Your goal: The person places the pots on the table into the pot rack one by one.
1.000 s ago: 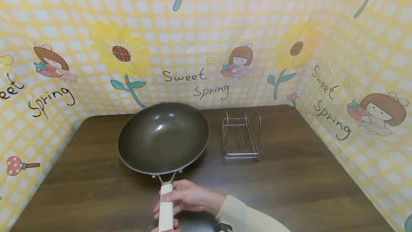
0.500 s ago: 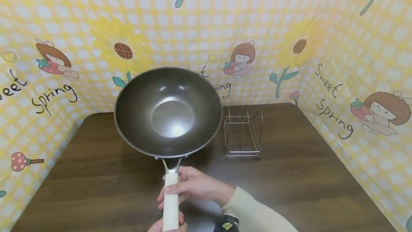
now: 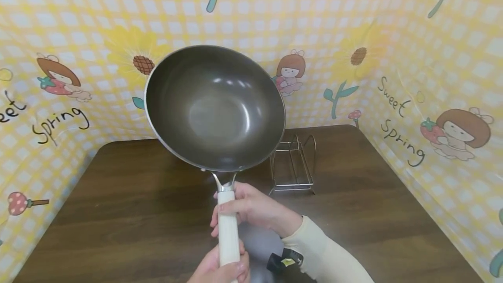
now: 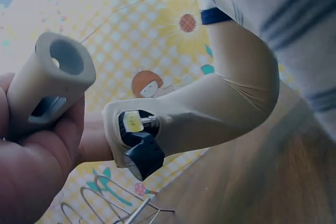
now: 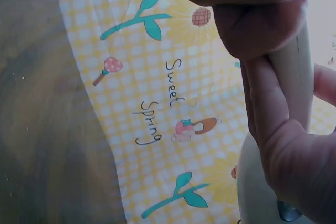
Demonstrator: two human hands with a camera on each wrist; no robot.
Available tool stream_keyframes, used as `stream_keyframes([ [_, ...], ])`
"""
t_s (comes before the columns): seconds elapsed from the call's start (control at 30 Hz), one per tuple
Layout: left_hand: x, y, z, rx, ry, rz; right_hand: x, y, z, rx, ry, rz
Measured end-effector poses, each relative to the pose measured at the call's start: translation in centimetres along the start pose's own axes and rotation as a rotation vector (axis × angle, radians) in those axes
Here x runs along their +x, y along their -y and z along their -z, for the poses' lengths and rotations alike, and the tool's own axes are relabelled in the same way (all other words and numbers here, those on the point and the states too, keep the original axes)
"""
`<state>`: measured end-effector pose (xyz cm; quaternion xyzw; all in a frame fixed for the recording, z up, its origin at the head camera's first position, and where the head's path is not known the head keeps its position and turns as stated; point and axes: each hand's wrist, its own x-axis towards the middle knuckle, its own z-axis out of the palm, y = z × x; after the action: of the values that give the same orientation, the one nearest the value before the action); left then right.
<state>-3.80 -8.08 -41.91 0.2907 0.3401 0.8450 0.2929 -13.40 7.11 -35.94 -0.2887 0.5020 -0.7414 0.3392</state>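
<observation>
A deep dark wok (image 3: 216, 112) with a cream handle (image 3: 229, 239) hangs tilted above the table, its inside turned toward me. My left hand (image 3: 224, 265) grips the lower end of the handle. Higher up, near the metal fork, my right hand (image 3: 255, 208) holds the same handle with its thumb across the front. In the left wrist view the hollow handle end (image 4: 52, 80) sticks out of the left hand (image 4: 37, 166). The right wrist view has the right hand (image 5: 294, 145) around the handle, with part of the wok's pale outside (image 5: 257, 182) below.
A wire rack (image 3: 294, 165) stands on the brown wooden table (image 3: 129, 213), behind and right of the hands, partly covered by the wok's rim. Checked yellow cloth (image 3: 326, 12) with printed flowers hangs around the back and sides.
The wok has risen from low over the table and tipped up, so its inside faces me more. Both hands have moved up and slightly right with the handle.
</observation>
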Motion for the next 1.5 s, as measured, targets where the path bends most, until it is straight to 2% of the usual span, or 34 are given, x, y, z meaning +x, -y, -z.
stream_keyframes([
  [0.07,0.6,0.2,-0.2,0.093,-0.038,-0.010,-0.1,0.2,0.1,-0.004,-0.039,-0.008],
  [0.2,1.4,0.3,-0.6,0.302,-0.130,0.010,-0.1,0.5,0.2,-0.026,-0.105,-0.020],
  [0.33,2.2,0.1,-1.1,0.511,-0.232,0.054,0.1,0.9,0.5,-0.044,-0.182,-0.029],
  [0.47,3.1,0.0,-1.6,0.558,-0.302,0.111,0.0,1.2,0.9,-0.027,-0.248,-0.027],
  [0.57,3.6,0.0,-1.9,0.569,-0.281,0.077,-0.2,1.3,1.2,-0.006,-0.262,-0.014],
  [0.77,4.8,0.3,-2.2,0.527,-0.123,-0.063,-0.7,1.7,1.5,0.041,-0.226,0.071],
  [0.9,5.4,0.5,-2.1,0.430,-0.015,-0.104,-1.0,1.9,1.8,0.111,-0.169,0.122],
  [1.13,6.0,0.3,-2.4,0.268,0.010,0.067,-1.6,2.1,2.4,0.198,-0.039,0.186],
  [1.37,7.1,1.3,-1.8,0.155,0.097,0.055,-2.2,2.1,3.6,0.248,0.101,0.251],
  [1.5,7.8,2.2,-1.2,0.115,0.124,0.048,-2.4,2.2,4.3,0.265,0.177,0.285],
])
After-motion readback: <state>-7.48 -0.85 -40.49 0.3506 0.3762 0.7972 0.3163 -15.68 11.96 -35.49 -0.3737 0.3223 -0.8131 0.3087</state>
